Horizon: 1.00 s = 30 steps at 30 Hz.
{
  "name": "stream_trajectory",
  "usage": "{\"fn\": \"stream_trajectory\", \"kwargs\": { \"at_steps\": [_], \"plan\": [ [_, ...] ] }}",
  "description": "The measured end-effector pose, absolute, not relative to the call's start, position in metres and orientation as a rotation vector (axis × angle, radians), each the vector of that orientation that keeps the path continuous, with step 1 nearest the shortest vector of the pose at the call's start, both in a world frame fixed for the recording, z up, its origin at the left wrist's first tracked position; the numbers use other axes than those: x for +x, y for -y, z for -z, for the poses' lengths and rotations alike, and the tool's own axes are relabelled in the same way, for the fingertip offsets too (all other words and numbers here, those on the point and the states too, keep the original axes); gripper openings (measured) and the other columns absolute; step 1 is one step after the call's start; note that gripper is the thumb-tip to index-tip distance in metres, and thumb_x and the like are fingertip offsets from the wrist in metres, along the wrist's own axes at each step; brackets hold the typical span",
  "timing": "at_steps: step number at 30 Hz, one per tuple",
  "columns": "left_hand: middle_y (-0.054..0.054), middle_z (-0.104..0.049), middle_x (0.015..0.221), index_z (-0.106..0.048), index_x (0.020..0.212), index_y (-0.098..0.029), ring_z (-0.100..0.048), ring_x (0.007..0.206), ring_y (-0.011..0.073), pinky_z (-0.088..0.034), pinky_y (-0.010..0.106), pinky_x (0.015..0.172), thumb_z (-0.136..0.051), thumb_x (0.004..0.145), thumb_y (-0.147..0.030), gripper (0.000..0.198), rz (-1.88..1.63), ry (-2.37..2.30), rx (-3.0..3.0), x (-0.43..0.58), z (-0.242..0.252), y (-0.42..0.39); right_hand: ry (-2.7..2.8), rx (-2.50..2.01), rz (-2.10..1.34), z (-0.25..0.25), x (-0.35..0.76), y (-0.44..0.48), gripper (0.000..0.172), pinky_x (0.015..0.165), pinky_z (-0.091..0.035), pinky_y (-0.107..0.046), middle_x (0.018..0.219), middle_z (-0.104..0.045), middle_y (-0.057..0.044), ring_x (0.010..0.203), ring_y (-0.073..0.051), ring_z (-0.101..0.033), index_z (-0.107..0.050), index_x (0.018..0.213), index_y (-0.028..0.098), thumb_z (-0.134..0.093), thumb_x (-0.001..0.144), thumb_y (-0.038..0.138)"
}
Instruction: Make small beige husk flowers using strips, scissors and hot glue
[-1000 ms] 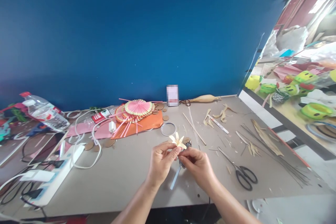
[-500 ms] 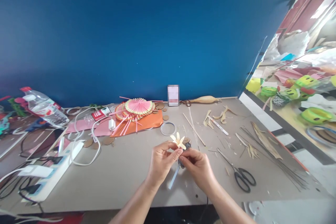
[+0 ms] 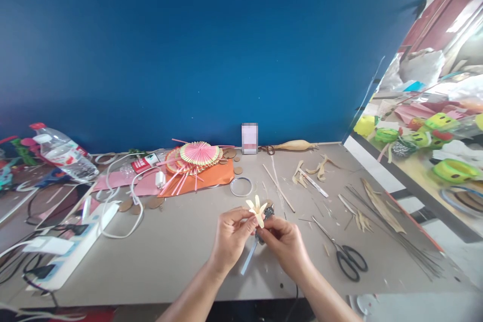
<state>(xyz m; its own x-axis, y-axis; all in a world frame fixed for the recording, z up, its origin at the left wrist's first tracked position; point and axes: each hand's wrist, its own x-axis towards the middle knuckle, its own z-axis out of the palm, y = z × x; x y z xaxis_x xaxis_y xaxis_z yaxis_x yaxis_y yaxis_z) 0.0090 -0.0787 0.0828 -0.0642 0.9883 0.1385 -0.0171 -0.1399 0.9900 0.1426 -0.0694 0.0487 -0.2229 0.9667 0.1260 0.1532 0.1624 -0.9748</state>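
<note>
A pale yellow paper-like flower [image 3: 257, 209] with several pointed petals sits at the fingertips of both hands, above the table's front middle. My left hand [image 3: 231, 237] is closed, pinching the flower near its base from the left. From the right, my right hand [image 3: 284, 239] is also closed, its thumb and forefinger pressed at the flower's base. Behind and below the fingers lies a dark tool, mostly hidden, which looks like a glue gun [image 3: 268, 211]. A translucent bluish stick [image 3: 249, 258] juts from it toward the front edge.
Black-handled scissors [image 3: 350, 260], thin wires [image 3: 400, 241] and dried husk pieces [image 3: 383, 206] lie right. A clear ring [image 3: 241, 186] and pink paper fans [image 3: 200, 155] lie behind. A white power strip [image 3: 81, 251] with cords and bottles [image 3: 68, 156] stand left.
The flower has tipped slightly toward me and turned between the fingers. Both hands stay at nearly the same place, fingertips still together at its base.
</note>
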Motion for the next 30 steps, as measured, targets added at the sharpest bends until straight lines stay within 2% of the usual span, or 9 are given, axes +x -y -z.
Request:
{"fn": "stream_trajectory", "kwargs": {
  "at_steps": [5,12,16,21,27,30],
  "plan": [
    [0.006,-0.06,0.071,-0.066,0.068,-0.012,-0.05,0.059,0.0119,-0.043,0.022,0.052,-0.067,0.066,-0.029,0.017,-1.323,-1.162,1.272,0.008,-0.081,0.08,1.586,-1.142,-1.109,-0.053,0.144,0.069,0.023,0.047,-0.033,-0.021,0.054,-0.048,0.001,0.049,-0.009,-0.036,-0.067,0.066,0.017,-0.057,0.075,0.035],
    [0.008,-0.063,0.081,-0.067,0.078,-0.013,-0.05,0.063,0.0128,-0.04,0.019,0.048,-0.066,0.066,-0.031,0.022,-1.281,-1.275,1.228,0.012,-0.082,0.077,1.52,-1.216,-1.165,-0.058,0.145,0.067,0.024,0.045,-0.033,-0.021,0.05,-0.05,0.002,0.046,-0.009,-0.039,-0.065,0.065,0.015,-0.057,0.074,0.037],
    [0.005,-0.061,0.07,-0.065,0.072,-0.013,-0.048,0.058,0.0111,-0.037,0.019,0.049,-0.065,0.066,-0.033,0.021,-1.277,-1.306,1.226,0.011,-0.074,0.073,1.486,-1.229,-1.193,-0.056,0.146,0.064,0.023,0.044,-0.035,-0.021,0.052,-0.055,0.001,0.046,-0.01,-0.044,-0.065,0.066,0.014,-0.059,0.072,0.036],
    [-0.003,-0.051,0.055,-0.057,0.064,-0.014,-0.036,0.042,0.0053,-0.03,0.017,0.042,-0.062,0.069,-0.038,0.025,-1.373,-1.294,1.033,0.007,-0.063,0.067,1.41,-1.245,-1.22,-0.056,0.149,0.059,0.021,0.05,-0.04,-0.023,0.057,-0.06,-0.001,0.051,-0.012,-0.05,-0.064,0.066,0.014,-0.059,0.07,0.033],
    [0.002,-0.056,0.062,-0.064,0.071,-0.012,-0.041,0.05,0.0079,-0.033,0.019,0.045,-0.053,0.076,-0.042,0.032,-1.34,-1.269,0.991,0.008,-0.062,0.068,1.392,-1.248,-1.246,-0.055,0.148,0.056,0.018,0.05,-0.04,-0.024,0.055,-0.059,-0.001,0.05,-0.012,-0.05,-0.061,0.064,0.014,-0.059,0.069,0.031],
    [0.004,-0.059,0.069,-0.068,0.078,-0.012,-0.042,0.051,0.0078,-0.034,0.02,0.047,-0.058,0.073,-0.038,0.028,-1.293,-1.294,1.082,0.011,-0.067,0.07,1.401,-1.225,-1.273,-0.056,0.146,0.056,0.02,0.05,-0.039,-0.023,0.054,-0.058,-0.001,0.049,-0.012,-0.049,-0.061,0.062,0.014,-0.06,0.069,0.033]
  ]
}}
